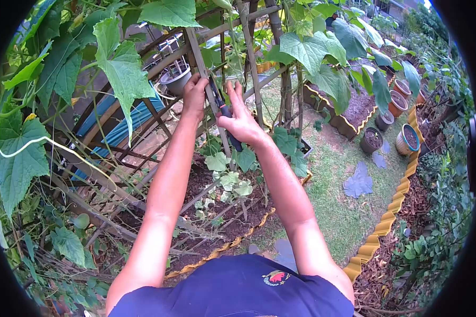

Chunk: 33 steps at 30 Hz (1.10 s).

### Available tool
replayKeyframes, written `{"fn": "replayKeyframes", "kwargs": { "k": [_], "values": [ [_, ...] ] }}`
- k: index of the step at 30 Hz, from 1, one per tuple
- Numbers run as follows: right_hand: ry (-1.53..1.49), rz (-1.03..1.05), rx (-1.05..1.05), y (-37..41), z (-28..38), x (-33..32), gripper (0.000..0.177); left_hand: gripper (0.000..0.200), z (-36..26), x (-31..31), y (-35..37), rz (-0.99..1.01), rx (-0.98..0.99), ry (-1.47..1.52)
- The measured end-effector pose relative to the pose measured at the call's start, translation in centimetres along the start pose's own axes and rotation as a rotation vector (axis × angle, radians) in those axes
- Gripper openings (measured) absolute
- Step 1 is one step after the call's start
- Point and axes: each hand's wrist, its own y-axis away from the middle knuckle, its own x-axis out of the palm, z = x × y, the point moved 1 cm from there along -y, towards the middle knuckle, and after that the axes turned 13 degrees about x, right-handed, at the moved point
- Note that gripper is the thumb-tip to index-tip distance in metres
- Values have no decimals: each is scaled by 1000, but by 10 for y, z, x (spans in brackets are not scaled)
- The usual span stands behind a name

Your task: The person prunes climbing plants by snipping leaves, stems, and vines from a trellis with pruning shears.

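Observation:
My left hand (194,96) is closed around the upright wooden slat (198,55) of a trellis, near the middle top of the view. Just to its right, my right hand (239,117) holds a hand tool with dark blue and orange handles (225,111). The thumb presses on the handle while a couple of fingers stretch upward. Its dark, narrow end lies along the slat beside my left hand; the exact kind of tool cannot be made out. Large green vine leaves (122,66) hang left of my hands, and more leaves (314,52) spread to the right.
Crossed trellis bars (158,66) stand ahead, with a grey pot (176,80) and blue sheeting (113,134) behind them. Below is a soil bed (195,182) with wavy yellow edging (222,249). Grass (328,211), flat stones (358,181) and several pots (372,140) lie right.

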Motion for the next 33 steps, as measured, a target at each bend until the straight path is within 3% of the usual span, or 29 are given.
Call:
{"fn": "replayKeyframes", "kwargs": {
  "k": [7,13,16,24,33],
  "values": [
    [37,-47,-44,-8,-7,0,110,15,0,2,3,-5,4,22],
    [-390,222,38,-6,8,-6,105,19,-11,1,5,24,-8,54],
    [-435,288,134,3,30,-16,104,22,-14,0,7,25,14,0],
    [-81,64,-160,-27,21,-12,99,28,-18,-1,9,4,-37,-25],
    [-208,156,-20,-33,58,-12,106,28,-16,-9,3,56,-34,-83]
  ]
}}
